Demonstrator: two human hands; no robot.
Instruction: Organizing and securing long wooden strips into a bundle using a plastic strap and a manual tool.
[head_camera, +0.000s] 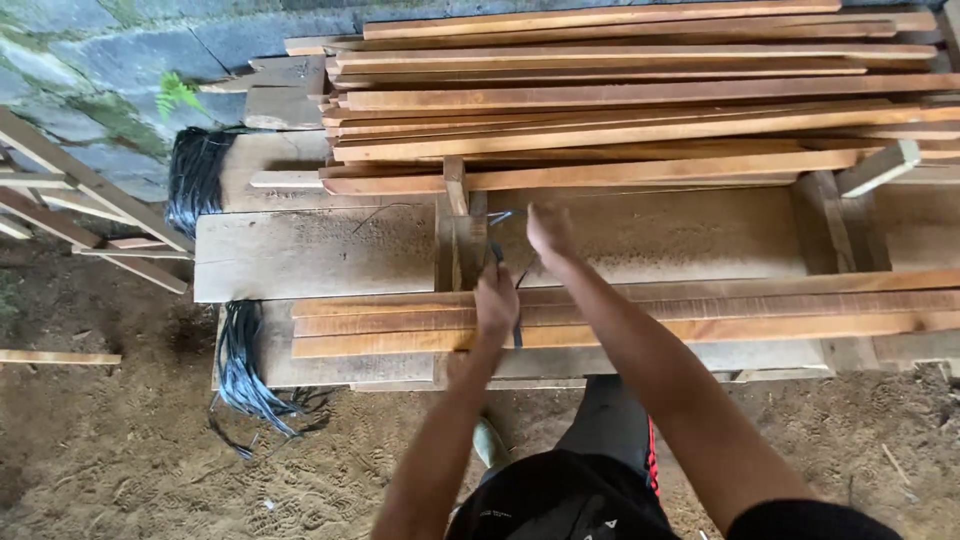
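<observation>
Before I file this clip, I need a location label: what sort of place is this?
Probably an outdoor or open-sided timber yard or rough carpentry spot. Sawn wooden slats are stacked on wide planks, the ground is bare dirt, and a mossy stone wall stands behind.

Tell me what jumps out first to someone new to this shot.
The stack of long wooden slats filling the upper half. At centre, the left hand and right hand pull a dark strap near a short upright block. Black strap bundles hang at the left.
</observation>
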